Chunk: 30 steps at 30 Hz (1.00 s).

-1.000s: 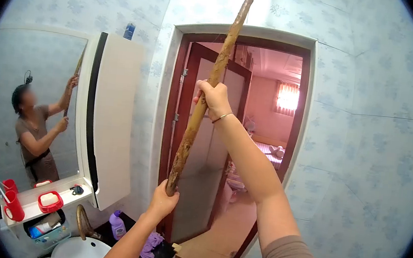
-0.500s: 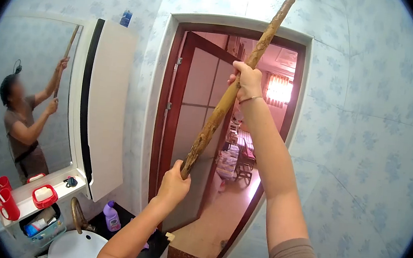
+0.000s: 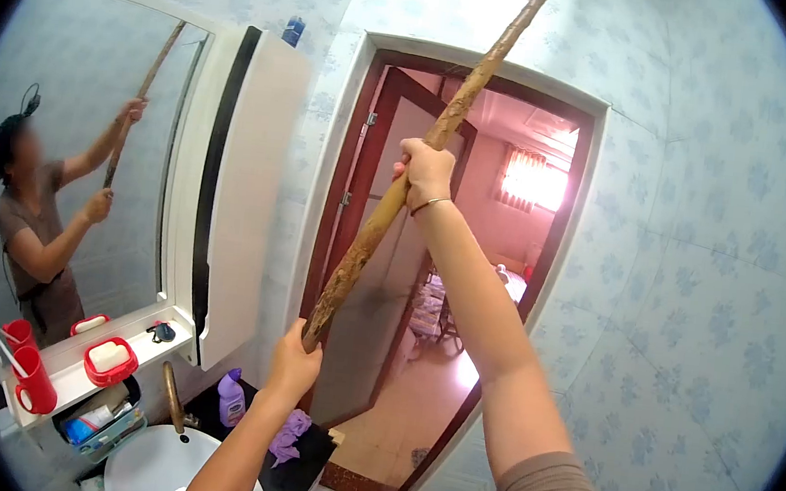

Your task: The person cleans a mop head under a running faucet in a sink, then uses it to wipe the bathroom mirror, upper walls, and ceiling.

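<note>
A long, knobbly wooden pole [image 3: 370,239] slants up across the view, and its top end runs out of frame. My left hand [image 3: 293,364] is closed round its lower end. Higher up, my right hand [image 3: 427,168] wraps the pole, with a bracelet on the wrist. Behind both hands are a dark red door frame [image 3: 340,203] and a partly open door [image 3: 360,337] with pale panels. The mirror [image 3: 69,72] on the left reflects a person gripping the same pole with both hands.
Below the mirror, a shelf [image 3: 156,344] holds red cups [image 3: 37,382] and a red soap dish [image 3: 109,375]. A white sink [image 3: 159,469] with a brass-coloured tap [image 3: 172,397], a purple bottle [image 3: 231,400] and a purple cloth [image 3: 289,436] are at lower left. A narrow cabinet [image 3: 250,203] projects beside the mirror.
Both hands and the pole have shifted left and slightly down in view. The doorway, mirror and shelf appear farther right, and the purple cloth shows more. Both hands still grip the pole.
</note>
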### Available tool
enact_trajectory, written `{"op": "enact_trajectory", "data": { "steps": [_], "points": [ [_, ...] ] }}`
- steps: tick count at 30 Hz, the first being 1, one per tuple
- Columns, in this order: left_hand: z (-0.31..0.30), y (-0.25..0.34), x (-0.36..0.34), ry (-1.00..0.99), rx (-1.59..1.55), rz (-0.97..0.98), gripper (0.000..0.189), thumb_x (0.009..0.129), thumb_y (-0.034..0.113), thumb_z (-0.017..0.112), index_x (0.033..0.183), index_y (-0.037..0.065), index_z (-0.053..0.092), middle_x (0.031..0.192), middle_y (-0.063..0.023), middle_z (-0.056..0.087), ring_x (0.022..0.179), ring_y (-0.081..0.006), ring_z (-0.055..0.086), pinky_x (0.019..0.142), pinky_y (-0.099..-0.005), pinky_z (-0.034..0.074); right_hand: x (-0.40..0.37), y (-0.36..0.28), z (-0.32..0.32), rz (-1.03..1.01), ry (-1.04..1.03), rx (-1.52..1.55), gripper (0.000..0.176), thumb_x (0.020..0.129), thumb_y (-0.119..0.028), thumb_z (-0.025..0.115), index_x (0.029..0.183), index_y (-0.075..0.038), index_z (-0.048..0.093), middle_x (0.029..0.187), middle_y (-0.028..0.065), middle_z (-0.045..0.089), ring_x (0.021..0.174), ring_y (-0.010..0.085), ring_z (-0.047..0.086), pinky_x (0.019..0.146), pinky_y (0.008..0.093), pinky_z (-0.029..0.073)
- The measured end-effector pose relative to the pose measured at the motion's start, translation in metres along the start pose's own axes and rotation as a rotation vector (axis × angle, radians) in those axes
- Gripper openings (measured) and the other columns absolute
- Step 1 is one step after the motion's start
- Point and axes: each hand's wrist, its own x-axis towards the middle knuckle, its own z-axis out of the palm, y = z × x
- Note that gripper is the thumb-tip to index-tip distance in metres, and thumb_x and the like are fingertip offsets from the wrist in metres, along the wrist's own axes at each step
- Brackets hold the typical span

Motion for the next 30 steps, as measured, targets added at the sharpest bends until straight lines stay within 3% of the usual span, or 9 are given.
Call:
{"op": "enact_trajectory", "data": {
  "steps": [6,13,16,20,22,25,26,27,30],
  "points": [
    [-0.043,0.027,-0.027,0.017,0.077,-0.15,0.024,0.077,0.005,0.057,0.1,-0.001,0.054,0.085,-0.0249,0.062,0.086,-0.0405,0.06,0.072,-0.0412,0.047,-0.019,0.02,0.05,0.051,-0.112,0.015,0.011,0.071,-0.003,0.057,0.064,-0.004,0.05,0.055,0.0027,0.046,0.04,0.0137,0.046,0.038,0.0287,0.038],
    [-0.064,0.038,-0.029,0.07,0.099,-0.179,0.027,0.076,0.006,0.057,0.101,-0.004,0.054,0.083,-0.0243,0.062,0.084,-0.0373,0.063,0.072,-0.0393,0.048,-0.015,0.023,0.098,0.111,-0.212,0.02,0.012,0.071,-0.003,0.057,0.075,0.005,0.05,0.057,0.0076,0.049,0.04,0.0173,0.049,0.037,0.0328,0.04],
    [-0.066,0.02,-0.03,0.08,0.055,-0.168,0.026,0.074,0.007,0.057,0.099,0.0,0.051,0.062,-0.0079,0.052,0.044,-0.0167,0.052,0.039,-0.0313,0.042,-0.017,0.024,0.111,0.144,-0.273,-0.005,0.019,0.072,-0.004,0.059,0.081,0.008,0.049,0.06,0.0086,0.049,0.041,0.0182,0.05,0.038,0.033,0.041],
    [-0.076,0.037,-0.041,0.077,0.066,-0.179,0.021,0.074,0.005,0.057,0.094,0.001,0.05,0.057,-0.0055,0.049,0.038,-0.0147,0.047,0.034,-0.0295,0.037,-0.024,0.025,0.12,0.11,-0.339,-0.026,0.022,0.071,-0.004,0.06,0.081,0.012,0.049,0.061,0.0095,0.049,0.042,0.0199,0.051,0.039,0.0325,0.042],
    [-0.085,0.068,-0.054,0.007,-0.004,-0.498,0.019,0.074,0.007,0.055,0.091,-0.002,0.053,0.066,-0.0134,0.056,0.061,-0.0245,0.058,0.06,-0.0345,0.048,-0.036,0.027,0.118,0.104,-0.368,-0.012,0.021,0.071,-0.004,0.059,0.08,0.012,0.049,0.061,0.0102,0.049,0.042,0.02,0.051,0.039,0.0324,0.042],
    [-0.087,0.052,-0.085,0.007,-0.007,-0.511,0.018,0.074,0.008,0.057,0.089,-0.001,0.053,0.064,-0.0117,0.056,0.053,-0.0206,0.055,0.052,-0.0333,0.046,-0.064,0.04,0.112,0.1,-0.4,-0.028,0.02,0.07,-0.006,0.06,0.077,0.011,0.051,0.06,0.0105,0.051,0.041,0.0196,0.052,0.039,0.0322,0.042],
    [-0.085,0.009,-0.101,0.043,0.056,-0.268,0.016,0.074,0.008,0.057,0.087,-0.001,0.054,0.062,-0.0101,0.055,0.051,-0.0183,0.054,0.05,-0.0324,0.045,-0.077,0.048,0.106,0.097,-0.438,-0.052,0.019,0.071,-0.007,0.06,0.077,0.01,0.051,0.059,0.0097,0.051,0.042,0.0191,0.053,0.039,0.0321,0.042],
    [-0.09,0.031,-0.118,0.014,-0.035,-0.422,0.016,0.073,0.009,0.058,0.085,-0.001,0.054,0.066,-0.0106,0.056,0.059,-0.0192,0.056,0.057,-0.0334,0.046,-0.093,0.055,0.099,0.093,-0.474,-0.077,0.019,0.071,-0.007,0.06,0.076,0.008,0.051,0.057,0.0089,0.051,0.042,0.0185,0.053,0.039,0.032,0.042],
    [-0.094,-0.005,-0.188,0.038,0.018,-0.452,0.017,0.072,0.01,0.06,0.084,-0.001,0.055,0.067,-0.0106,0.057,0.063,-0.0201,0.057,0.06,-0.0338,0.046,-0.161,0.08,0.076,0.148,-0.461,-0.072,0.018,0.073,-0.009,0.061,0.081,0.004,0.051,0.056,0.0055,0.05,0.042,0.0164,0.053,0.039,0.0302,0.042]
  ]
}}
